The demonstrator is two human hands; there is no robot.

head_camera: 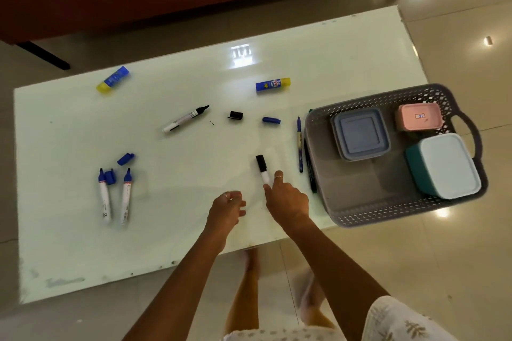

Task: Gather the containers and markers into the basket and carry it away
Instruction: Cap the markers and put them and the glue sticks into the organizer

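**Basket at right edge, markers still scattered**

Basket (360,213), grey and perforated, sits at the right of the frame on the right end of the white table (194,243), part of it overhanging the edge. Inside you can see three lidded containers: a grey-blue one (360,134) at its upper left, a small pink one (419,116) at its upper right, and a teal one with a pale lid (448,165) at lower right.

Your right hand (288,199), at lower centre, pinches the white end of a black-capped marker (262,167) between thumb and forefinger. Your left hand (227,209), just beside it to the left, holds nothing, its fingers loosely curled.

Just left of the basket lie a blue pen (299,144) and a dark marker (309,166), side by side. Toward the middle you have an uncapped black marker (185,119), a black cap (236,115) and a blue cap (271,120). At lower left lie two uncapped blue markers (104,196) with two blue caps (126,158) near them. Two blue-and-yellow glue sticks (273,84) lie farther up, one at upper left, one upper centre.
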